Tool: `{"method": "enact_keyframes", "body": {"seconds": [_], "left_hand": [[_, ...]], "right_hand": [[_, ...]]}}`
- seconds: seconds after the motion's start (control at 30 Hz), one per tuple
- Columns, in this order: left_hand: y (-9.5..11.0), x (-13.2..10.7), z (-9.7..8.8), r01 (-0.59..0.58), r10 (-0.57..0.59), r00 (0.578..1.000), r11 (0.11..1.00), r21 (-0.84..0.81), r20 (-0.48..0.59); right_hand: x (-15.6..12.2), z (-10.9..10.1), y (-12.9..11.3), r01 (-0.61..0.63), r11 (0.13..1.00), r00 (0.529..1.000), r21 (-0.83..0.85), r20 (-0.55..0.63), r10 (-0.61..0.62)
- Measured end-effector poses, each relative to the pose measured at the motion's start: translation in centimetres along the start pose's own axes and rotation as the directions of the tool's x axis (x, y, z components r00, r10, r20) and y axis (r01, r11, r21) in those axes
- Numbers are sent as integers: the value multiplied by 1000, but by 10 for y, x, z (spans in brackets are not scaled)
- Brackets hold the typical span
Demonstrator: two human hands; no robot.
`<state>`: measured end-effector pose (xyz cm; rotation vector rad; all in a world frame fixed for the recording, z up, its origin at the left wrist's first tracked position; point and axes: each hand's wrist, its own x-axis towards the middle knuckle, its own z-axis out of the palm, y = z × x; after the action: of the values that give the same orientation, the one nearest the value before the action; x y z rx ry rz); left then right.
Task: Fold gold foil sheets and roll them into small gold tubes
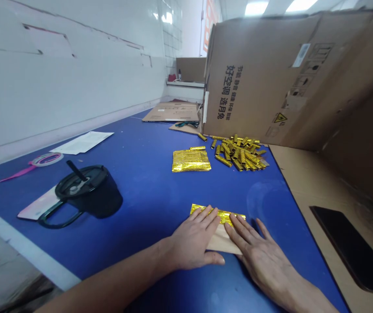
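Note:
My left hand (195, 237) lies flat, fingers stretched forward, its tips on a gold foil sheet (225, 216). Beside it, my right hand (254, 248) is also spread flat, with fingertips at the foil's near edge. Between the hands shows a pale tan strip (223, 240), partly covered by them; whether it is paper or thin wood I cannot tell. Farther off on the blue table (147, 208) sits a stack of gold foil sheets (191, 161). To its right is a heap of small rolled gold foil tubes (240, 153).
At the left stands a dark lidded mug (97, 193) with a straw. A tape roll (47, 159) and white paper (84, 142) lie beyond it. A large cardboard box (258, 82) rises at the back right. A black phone-like slab (352, 248) rests on cardboard at the right.

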<state>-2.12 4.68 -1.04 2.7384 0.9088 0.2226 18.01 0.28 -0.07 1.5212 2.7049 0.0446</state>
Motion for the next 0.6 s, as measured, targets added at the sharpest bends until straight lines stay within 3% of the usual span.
{"method": "enact_keyframes", "body": {"seconds": [0.33,0.6], "left_hand": [[1,1,-4,5,-5,1000,1000,-24,4],[2,2,-3,27,-28,999,998,-57,-16]], "right_hand": [[0,-18,4,-62,976,998,210,43,54],[10,-5,-4,-100,984,995,148,36,96]]}}
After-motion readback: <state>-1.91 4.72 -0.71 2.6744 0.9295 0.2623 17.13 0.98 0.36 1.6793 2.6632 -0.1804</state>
